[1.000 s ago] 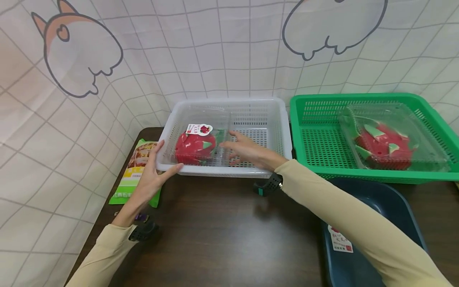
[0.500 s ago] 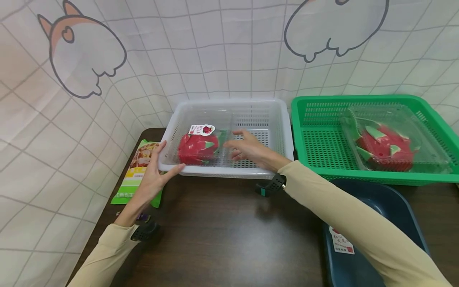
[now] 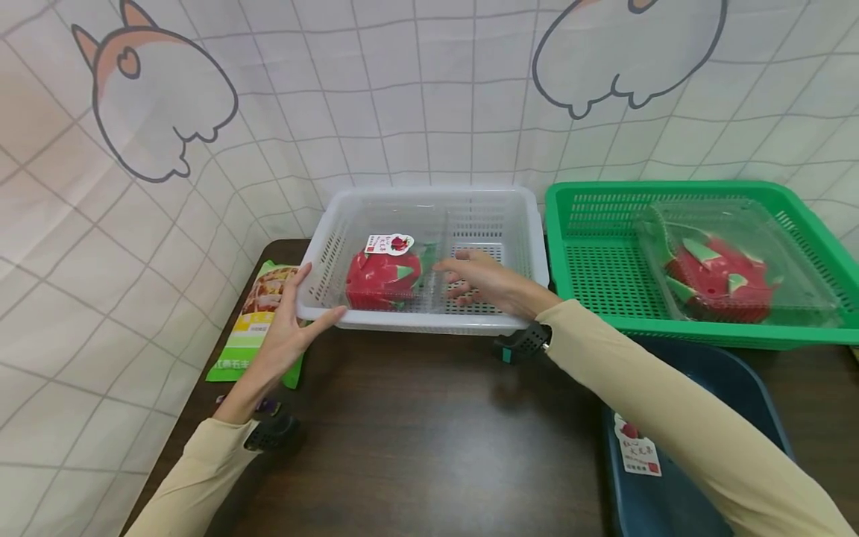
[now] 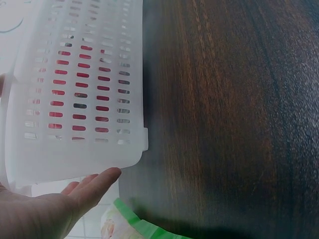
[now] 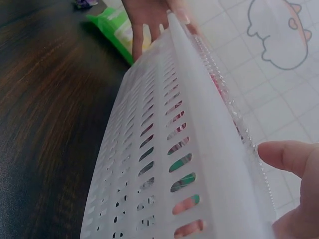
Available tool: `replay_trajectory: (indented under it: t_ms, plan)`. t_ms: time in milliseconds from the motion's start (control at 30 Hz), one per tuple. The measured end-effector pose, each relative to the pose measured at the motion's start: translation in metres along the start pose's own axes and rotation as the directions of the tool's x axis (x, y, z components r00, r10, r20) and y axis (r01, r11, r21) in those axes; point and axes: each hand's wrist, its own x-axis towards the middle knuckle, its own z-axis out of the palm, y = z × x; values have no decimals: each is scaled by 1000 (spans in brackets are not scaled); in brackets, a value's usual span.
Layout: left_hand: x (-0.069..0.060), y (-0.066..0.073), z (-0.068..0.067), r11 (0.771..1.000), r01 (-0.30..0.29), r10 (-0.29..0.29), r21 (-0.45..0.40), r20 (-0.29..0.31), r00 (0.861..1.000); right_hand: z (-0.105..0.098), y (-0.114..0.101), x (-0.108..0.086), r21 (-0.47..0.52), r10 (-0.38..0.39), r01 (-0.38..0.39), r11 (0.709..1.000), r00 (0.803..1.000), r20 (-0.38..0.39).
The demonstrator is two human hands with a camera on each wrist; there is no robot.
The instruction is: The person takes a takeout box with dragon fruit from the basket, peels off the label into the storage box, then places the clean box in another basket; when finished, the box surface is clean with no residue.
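A white slotted plastic basket stands on the table at the back. Inside its left part lies a clear plastic fruit box with a red-and-green dragon fruit and a label. My left hand holds the basket's front left corner, thumb on the front rim, fingers along the outer side. My right hand reaches into the basket and pinches the box's right edge. Through the slots in the right wrist view, parts of its fingers show below the thumb.
To the right, a green basket holds another boxed dragon fruit. A dark blue tub with a label stands in front of it, partly under the right forearm. A green food packet lies left of the white basket.
The clear box has slid a little to the right inside the white basket along with my right hand. My left hand stays at the basket's corner.
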Motion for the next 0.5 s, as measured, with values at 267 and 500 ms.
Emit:
replay_trajectory:
  t_ms: [267,500]
  plan:
    - [1,-2,0,1000,9,-9,-14,9,1000,1,3,3,-66,78,-74,995,995,63]
    - [2,-2,1,1000,-2,3,-22,6,1000,3,3,2,-79,75,-68,995,993,96]
